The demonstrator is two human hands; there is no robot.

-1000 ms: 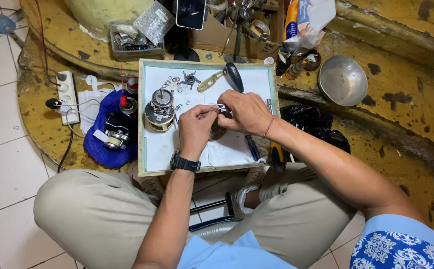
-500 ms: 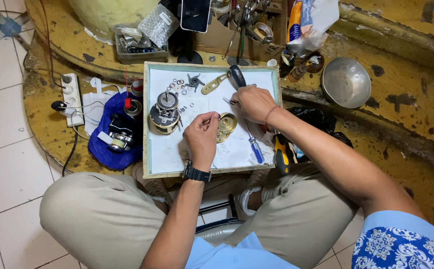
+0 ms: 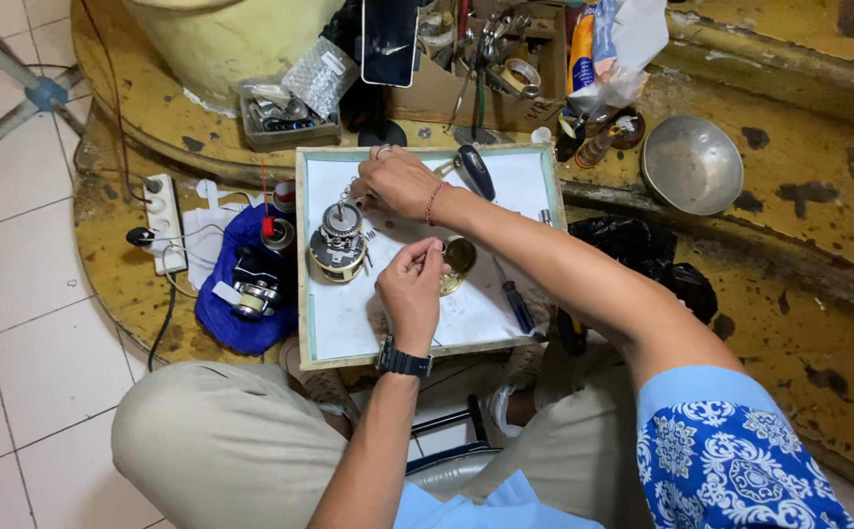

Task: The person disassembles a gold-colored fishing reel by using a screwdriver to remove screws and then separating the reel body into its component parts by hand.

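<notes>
While the person sits low over a white work board (image 3: 349, 323) framed in pale wood, the left hand (image 3: 409, 294) rests near the board's middle with its fingers (image 3: 425, 253) pinched together on something too small to make out, just beside a round brass-coloured part (image 3: 460, 260) lying on the board. The right hand (image 3: 398, 181) reaches across to the board's far left area, its fingers together at the top of a round metal fishing reel (image 3: 337, 243) that stands there; whether they grip a piece of it cannot be told. A black-handled tool (image 3: 476, 168) lies near the far edge, and a blue-handled screwdriver (image 3: 516, 304) lies to the right of the brass part. Left of the board, a second reel (image 3: 251, 289) sits on a blue cloth (image 3: 221, 323) beside a white power strip (image 3: 163, 220). A metal bowl (image 3: 691, 165) stands well apart on the worn yellow counter (image 3: 819, 225).
</notes>
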